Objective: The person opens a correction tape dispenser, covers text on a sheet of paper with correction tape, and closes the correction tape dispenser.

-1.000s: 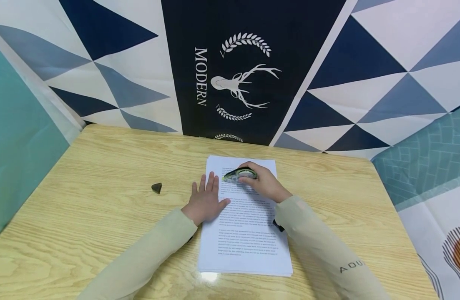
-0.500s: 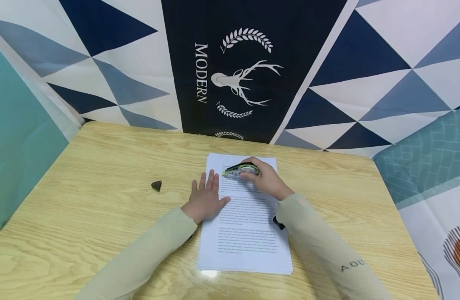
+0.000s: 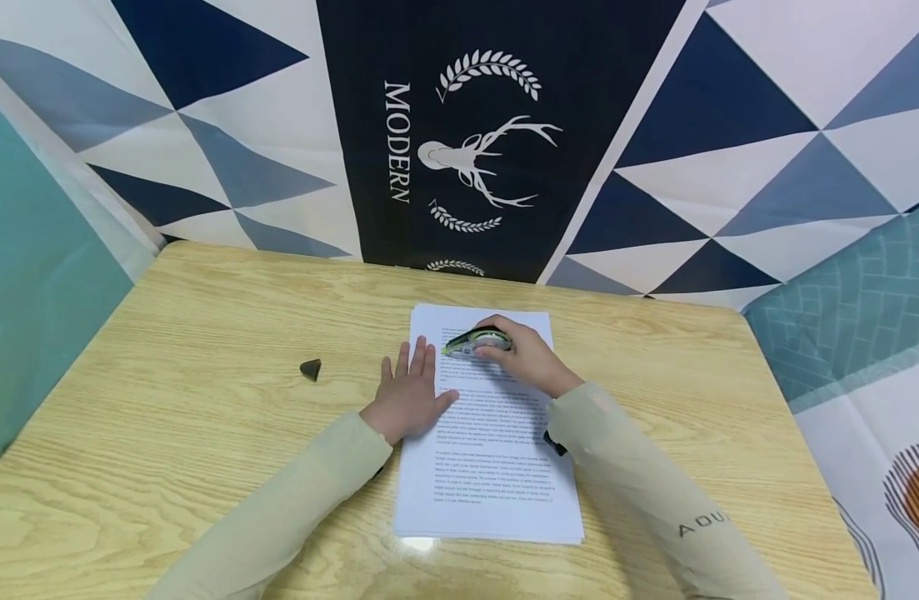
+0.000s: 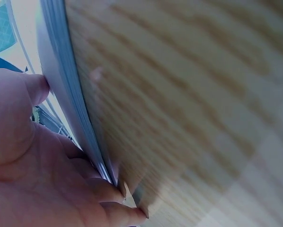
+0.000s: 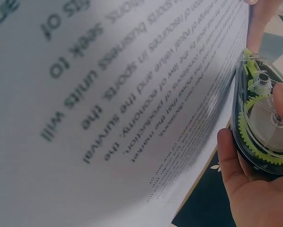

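Observation:
A stack of printed paper (image 3: 489, 517) lies on the wooden table. My right hand (image 3: 530, 358) grips a correction tape dispenser (image 3: 480, 342), its tip at the left start of the upper text lines. In the right wrist view the correction tape (image 5: 267, 118) shows a clear case with green gears, thumb on one side and fingers on the other. My left hand (image 3: 408, 396) lies flat with fingers spread over the stack's left edge. The left wrist view has the left hand's fingers (image 4: 108, 189) reaching past the sheets' edge onto the wood.
A small dark cap (image 3: 311, 369) sits on the table (image 3: 204, 400), left of the left hand. Behind the table's far edge hangs a patterned cloth (image 3: 459, 167) with a deer head and triangles.
The correction tape stays by the upper text lines in the right hand, with barely any shift. The left hand keeps its place; the whole head view has drifted slightly.

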A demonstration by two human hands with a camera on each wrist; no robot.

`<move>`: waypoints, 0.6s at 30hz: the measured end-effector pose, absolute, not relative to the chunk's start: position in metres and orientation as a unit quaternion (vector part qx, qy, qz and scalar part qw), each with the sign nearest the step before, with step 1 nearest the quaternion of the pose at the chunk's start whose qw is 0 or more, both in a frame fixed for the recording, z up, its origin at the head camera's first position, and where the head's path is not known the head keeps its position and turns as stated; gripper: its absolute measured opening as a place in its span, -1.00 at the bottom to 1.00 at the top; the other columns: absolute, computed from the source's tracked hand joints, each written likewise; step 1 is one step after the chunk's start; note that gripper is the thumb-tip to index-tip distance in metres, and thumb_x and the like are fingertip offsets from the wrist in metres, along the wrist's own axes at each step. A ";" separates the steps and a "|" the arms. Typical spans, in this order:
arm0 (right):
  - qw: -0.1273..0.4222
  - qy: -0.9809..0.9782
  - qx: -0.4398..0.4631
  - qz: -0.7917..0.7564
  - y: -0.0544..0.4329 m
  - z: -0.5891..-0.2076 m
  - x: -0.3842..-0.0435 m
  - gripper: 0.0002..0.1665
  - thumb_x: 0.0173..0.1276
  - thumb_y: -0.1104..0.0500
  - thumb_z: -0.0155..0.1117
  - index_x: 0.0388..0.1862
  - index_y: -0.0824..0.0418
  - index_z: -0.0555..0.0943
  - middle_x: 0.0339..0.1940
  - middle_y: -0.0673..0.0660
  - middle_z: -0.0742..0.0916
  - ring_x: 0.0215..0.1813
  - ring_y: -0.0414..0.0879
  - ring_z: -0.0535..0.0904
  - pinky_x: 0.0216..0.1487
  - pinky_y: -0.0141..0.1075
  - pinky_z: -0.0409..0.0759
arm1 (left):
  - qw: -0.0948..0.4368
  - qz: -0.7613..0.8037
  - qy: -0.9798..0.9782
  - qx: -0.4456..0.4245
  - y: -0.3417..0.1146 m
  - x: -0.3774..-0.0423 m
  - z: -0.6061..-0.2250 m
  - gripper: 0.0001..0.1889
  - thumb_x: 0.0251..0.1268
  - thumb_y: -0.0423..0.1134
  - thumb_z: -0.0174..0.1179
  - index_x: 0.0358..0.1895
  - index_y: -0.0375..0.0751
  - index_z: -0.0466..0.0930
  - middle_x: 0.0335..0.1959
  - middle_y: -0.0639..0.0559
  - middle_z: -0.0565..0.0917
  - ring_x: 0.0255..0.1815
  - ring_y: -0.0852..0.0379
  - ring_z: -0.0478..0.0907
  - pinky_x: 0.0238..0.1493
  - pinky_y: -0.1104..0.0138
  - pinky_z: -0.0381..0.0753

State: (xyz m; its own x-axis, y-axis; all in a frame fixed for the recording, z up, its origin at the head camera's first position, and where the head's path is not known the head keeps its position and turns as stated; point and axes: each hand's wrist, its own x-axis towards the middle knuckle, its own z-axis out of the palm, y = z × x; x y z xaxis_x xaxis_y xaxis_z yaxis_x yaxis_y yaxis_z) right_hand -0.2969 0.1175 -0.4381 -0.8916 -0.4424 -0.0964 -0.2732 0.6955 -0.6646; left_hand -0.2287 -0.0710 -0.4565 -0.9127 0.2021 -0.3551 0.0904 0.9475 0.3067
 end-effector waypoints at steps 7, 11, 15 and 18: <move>0.115 0.916 -0.224 -0.313 0.115 -0.434 -0.298 -0.61 0.32 0.04 0.22 0.12 0.02 0.49 0.07 0.08 0.64 0.14 0.00 0.52 0.24 -0.01 0.39 | 0.191 0.141 0.968 0.077 -0.071 -0.230 -0.458 -0.15 0.40 0.25 -0.26 0.49 -0.27 -0.31 0.53 -0.13 -0.34 0.53 -0.14 -0.45 0.46 -0.10 -0.31; 0.104 0.916 -0.249 -0.297 0.114 -0.431 -0.299 -0.59 0.31 0.06 0.23 0.12 0.08 0.49 0.06 0.10 0.65 0.15 0.01 0.53 0.24 -0.02 0.40 | 0.189 0.138 0.969 0.075 -0.071 -0.230 -0.458 -0.14 0.40 0.26 -0.26 0.49 -0.27 -0.30 0.53 -0.13 -0.33 0.53 -0.14 -0.44 0.46 -0.10 -0.30; 0.104 0.917 -0.258 -0.285 0.113 -0.430 -0.300 -0.57 0.31 0.06 0.23 0.14 0.12 0.49 0.06 0.11 0.65 0.15 0.02 0.53 0.24 -0.02 0.40 | 0.191 0.141 0.969 0.072 -0.071 -0.230 -0.458 -0.14 0.39 0.26 -0.24 0.49 -0.27 -0.30 0.53 -0.13 -0.33 0.53 -0.13 -0.44 0.46 -0.09 -0.31; 0.106 0.919 -0.260 -0.278 0.113 -0.429 -0.301 -0.55 0.31 0.06 0.22 0.15 0.14 0.48 0.07 0.13 0.64 0.14 0.03 0.53 0.23 -0.01 0.40 | 0.191 0.141 0.969 0.072 -0.070 -0.230 -0.458 -0.14 0.39 0.25 -0.23 0.49 -0.27 -0.30 0.53 -0.13 -0.33 0.53 -0.13 -0.44 0.46 -0.09 -0.31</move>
